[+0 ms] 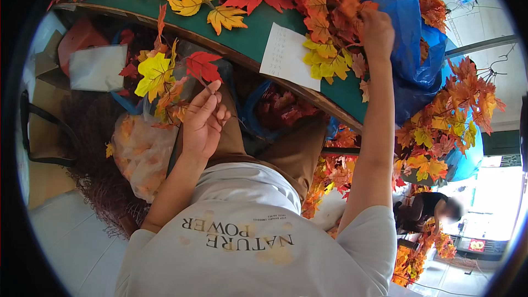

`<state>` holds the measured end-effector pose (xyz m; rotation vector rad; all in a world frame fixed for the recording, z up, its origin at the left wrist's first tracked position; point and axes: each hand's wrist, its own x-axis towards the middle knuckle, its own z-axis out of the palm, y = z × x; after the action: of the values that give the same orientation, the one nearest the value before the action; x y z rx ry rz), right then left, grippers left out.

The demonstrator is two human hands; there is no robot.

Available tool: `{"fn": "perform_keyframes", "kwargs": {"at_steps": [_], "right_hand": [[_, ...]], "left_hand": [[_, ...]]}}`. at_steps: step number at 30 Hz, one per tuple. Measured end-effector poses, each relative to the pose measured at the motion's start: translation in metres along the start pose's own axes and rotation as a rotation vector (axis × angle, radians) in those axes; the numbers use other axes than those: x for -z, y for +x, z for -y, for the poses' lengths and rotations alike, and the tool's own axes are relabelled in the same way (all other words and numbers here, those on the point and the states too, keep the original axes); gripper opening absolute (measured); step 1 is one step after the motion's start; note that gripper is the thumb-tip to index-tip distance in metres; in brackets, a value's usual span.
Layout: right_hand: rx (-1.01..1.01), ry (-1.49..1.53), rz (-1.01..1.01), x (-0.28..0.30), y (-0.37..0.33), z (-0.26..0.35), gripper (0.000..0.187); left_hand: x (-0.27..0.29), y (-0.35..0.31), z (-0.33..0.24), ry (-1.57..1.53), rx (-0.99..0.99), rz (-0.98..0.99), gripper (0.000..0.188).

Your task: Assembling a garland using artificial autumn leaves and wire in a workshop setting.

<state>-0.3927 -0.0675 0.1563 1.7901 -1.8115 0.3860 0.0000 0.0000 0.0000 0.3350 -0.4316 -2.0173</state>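
My left hand [202,121] is raised over my lap, thumb and fingers pinched on the thin stem of an artificial maple-leaf spray. A red leaf [202,66] stands just above the fingertips; a yellow leaf [154,75] and several orange ones hang beside them. At the right end of the green table [237,45], my right hand [378,34] reaches into a heap of orange leaves [317,12]. Its fingers are closed around the edge of an orange maple leaf [348,1], which looks smeared by motion. Part of that grip is hidden behind the hand.
A handwritten paper [290,58] lies at the table's front edge. Blue plastic bags [404,27] stand on the right, near hanging leaf garlands [440,126]. A clear bag of leaves [144,154] sits left of my legs, beside a cardboard box [47,137]. Another person [426,212] works farther right.
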Motion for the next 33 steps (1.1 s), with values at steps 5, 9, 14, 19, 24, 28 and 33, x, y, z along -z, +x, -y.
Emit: {"fn": "perform_keyframes", "kwargs": {"at_steps": [5,9,14,19,24,28,33], "right_hand": [[-0.82,1.557,-0.27,0.009,-0.019,0.015,0.014],[-0.874,2.078,-0.131,0.0,-0.054,0.064,0.019],[-0.851,2.014,-0.094,0.013,-0.107,0.179,0.017],[-1.055,2.105,-0.002,0.011,-0.142,0.259,0.021],[-1.082,2.341,0.139,0.003,-0.157,0.278,0.012],[-1.1,2.437,0.206,0.001,-0.16,0.283,0.011],[-1.105,2.414,0.188,-0.001,-0.162,0.284,0.011]], "left_hand": [[-0.011,-0.006,0.0,0.057,-0.032,-0.045,0.032],[-0.012,-0.009,0.002,0.107,-0.048,-0.056,0.034],[-0.028,-0.013,0.009,0.241,-0.085,-0.029,0.04],[-0.033,-0.015,0.01,0.291,-0.104,-0.045,0.037],[-0.028,-0.017,0.01,0.291,-0.12,-0.076,0.035],[-0.028,-0.02,0.008,0.293,-0.098,-0.087,0.033],[-0.025,-0.019,0.011,0.297,-0.098,-0.077,0.032]]}}
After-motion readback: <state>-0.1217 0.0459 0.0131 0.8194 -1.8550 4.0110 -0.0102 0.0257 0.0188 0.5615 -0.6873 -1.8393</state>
